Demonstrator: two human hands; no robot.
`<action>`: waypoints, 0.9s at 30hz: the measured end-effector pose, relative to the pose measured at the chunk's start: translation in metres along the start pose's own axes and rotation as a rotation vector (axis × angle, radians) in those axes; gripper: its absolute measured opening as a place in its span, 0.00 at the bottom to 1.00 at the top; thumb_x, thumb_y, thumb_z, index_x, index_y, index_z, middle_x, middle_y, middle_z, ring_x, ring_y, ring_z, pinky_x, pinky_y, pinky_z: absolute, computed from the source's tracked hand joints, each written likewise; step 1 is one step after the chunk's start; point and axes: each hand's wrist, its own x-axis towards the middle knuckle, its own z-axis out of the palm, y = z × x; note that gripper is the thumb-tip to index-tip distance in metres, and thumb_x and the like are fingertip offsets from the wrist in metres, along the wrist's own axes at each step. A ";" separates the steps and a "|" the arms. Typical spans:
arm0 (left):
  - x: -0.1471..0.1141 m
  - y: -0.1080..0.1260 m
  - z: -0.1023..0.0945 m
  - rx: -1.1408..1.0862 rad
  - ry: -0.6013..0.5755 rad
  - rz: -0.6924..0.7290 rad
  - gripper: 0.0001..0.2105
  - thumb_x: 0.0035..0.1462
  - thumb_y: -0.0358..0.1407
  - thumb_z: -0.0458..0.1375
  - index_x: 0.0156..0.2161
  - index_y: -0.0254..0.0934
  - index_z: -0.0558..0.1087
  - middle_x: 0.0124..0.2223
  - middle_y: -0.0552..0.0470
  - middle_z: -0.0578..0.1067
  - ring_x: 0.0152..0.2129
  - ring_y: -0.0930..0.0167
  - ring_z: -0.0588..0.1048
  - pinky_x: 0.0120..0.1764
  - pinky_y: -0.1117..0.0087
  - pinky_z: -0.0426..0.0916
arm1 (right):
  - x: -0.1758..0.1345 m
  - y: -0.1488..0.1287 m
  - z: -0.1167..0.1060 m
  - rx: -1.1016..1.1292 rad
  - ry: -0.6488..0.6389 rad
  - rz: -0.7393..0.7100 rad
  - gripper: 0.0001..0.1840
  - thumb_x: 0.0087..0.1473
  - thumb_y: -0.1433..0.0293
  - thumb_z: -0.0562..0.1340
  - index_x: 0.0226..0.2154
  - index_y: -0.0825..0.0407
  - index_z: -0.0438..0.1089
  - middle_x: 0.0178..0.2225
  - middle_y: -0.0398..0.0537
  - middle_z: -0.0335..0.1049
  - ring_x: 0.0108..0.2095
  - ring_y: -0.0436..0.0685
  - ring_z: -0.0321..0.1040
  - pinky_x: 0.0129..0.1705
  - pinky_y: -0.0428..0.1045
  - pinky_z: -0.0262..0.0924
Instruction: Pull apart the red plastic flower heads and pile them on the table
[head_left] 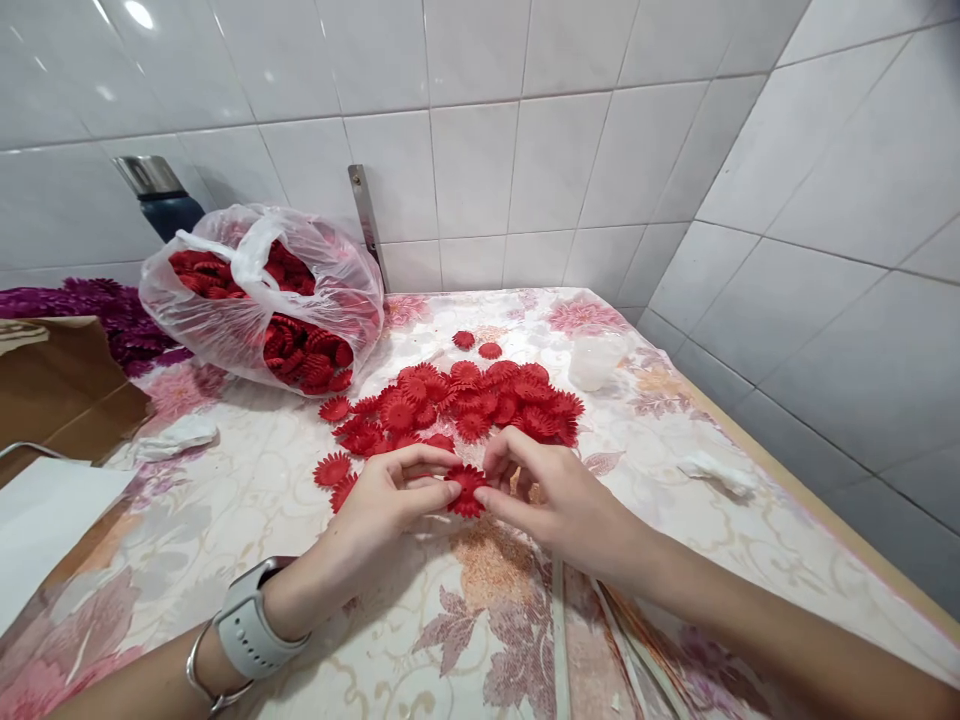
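A red artificial flower (466,490) with jagged petals is held flat between my two hands, just above the tablecloth. My left hand (405,485) pinches its left edge, thumb on top. From the other side my right hand (544,490) grips the right edge with its thumb, the fingers curled; their tips are partly hidden. Just beyond my hands lies a loose pile of similar red flowers (469,395). Single ones sit apart from it, such as a red flower (332,469) at the left and a small one (463,340) at the back.
A tied plastic bag (360,270) full of red flowers stands back left, before a dark bottle (171,212). Purple flowers (127,320) and a cardboard box (75,385) are at far left. A translucent cup (595,362), crumpled tissue (720,472) and thin strips (637,650) lie on the right.
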 end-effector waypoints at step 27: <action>-0.034 -0.002 0.009 0.391 0.092 0.850 0.19 0.44 0.21 0.65 0.39 0.47 0.79 0.37 0.61 0.81 0.32 0.76 0.79 0.38 0.84 0.74 | -0.014 -0.022 0.008 0.753 0.172 0.080 0.03 0.43 0.74 0.69 0.24 0.51 0.74 0.22 0.38 0.68 0.24 0.43 0.64 0.27 0.38 0.59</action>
